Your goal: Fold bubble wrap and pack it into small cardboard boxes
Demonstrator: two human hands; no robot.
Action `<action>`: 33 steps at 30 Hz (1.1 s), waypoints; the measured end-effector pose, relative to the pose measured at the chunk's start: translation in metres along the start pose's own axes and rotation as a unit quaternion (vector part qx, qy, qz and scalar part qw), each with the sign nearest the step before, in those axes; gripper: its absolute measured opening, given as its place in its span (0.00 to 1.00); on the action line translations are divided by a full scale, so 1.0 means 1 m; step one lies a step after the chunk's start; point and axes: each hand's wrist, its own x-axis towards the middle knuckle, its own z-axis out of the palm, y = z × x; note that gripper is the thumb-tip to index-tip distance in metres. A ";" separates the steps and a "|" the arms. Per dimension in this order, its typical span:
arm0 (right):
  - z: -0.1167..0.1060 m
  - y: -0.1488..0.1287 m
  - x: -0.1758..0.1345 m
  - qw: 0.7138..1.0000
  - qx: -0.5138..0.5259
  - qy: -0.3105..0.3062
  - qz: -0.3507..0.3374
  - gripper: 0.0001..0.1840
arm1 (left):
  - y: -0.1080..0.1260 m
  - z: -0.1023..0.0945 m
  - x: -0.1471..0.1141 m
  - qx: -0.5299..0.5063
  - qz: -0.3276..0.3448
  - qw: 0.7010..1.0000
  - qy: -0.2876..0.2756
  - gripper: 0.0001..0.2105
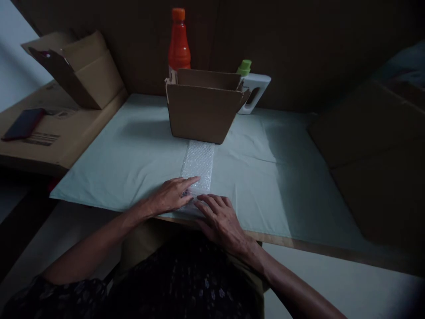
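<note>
A narrow strip of clear bubble wrap [198, 164] lies flat on the pale green cloth [139, 164], running from the foot of a cardboard box toward me. At the strip's near end, my left hand [171, 195] has its fingers stretched out over the wrap's left side. My right hand [219, 217] rests beside it on the right, fingers extended and slightly bent at the table's edge. Between the hands is a small dark patterned item [185, 193], mostly covered by the left hand, whose kind I cannot make out.
The open cardboard box [201, 110] stands on the cloth ahead. Behind it are an orange-red bottle [179, 46] and a white jug with a green cap [255, 86]. To the left, another open box [96, 75] and a dark phone-like slab [25, 124] sit on a large carton [49, 150].
</note>
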 end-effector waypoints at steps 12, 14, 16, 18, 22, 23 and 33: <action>0.010 0.010 0.005 0.993 0.094 0.019 0.067 0.08 | 0.015 -0.014 -0.046 0.009 0.045 0.995 0.086 0.21; 0.010 0.012 0.007 0.991 0.106 0.021 0.080 0.09 | 0.015 -0.007 -0.048 0.008 0.015 0.996 0.086 0.19; 0.010 0.013 0.007 0.992 0.082 0.046 0.086 0.11 | 0.012 0.000 -0.044 0.006 -0.027 0.994 0.105 0.17; 0.008 0.013 0.005 0.993 0.033 0.080 0.085 0.13 | 0.007 0.006 -0.038 0.009 -0.052 0.991 0.125 0.17; 0.007 0.014 0.002 0.996 -0.038 0.058 0.047 0.14 | 0.001 0.009 -0.028 0.059 -0.045 0.986 0.147 0.15; 0.008 0.015 0.003 0.997 -0.044 0.045 0.039 0.14 | 0.001 0.009 -0.028 0.073 -0.034 0.984 0.157 0.15; -0.002 0.015 0.012 0.993 0.094 0.011 0.071 0.11 | 0.008 -0.002 -0.048 0.009 -0.007 0.993 0.114 0.18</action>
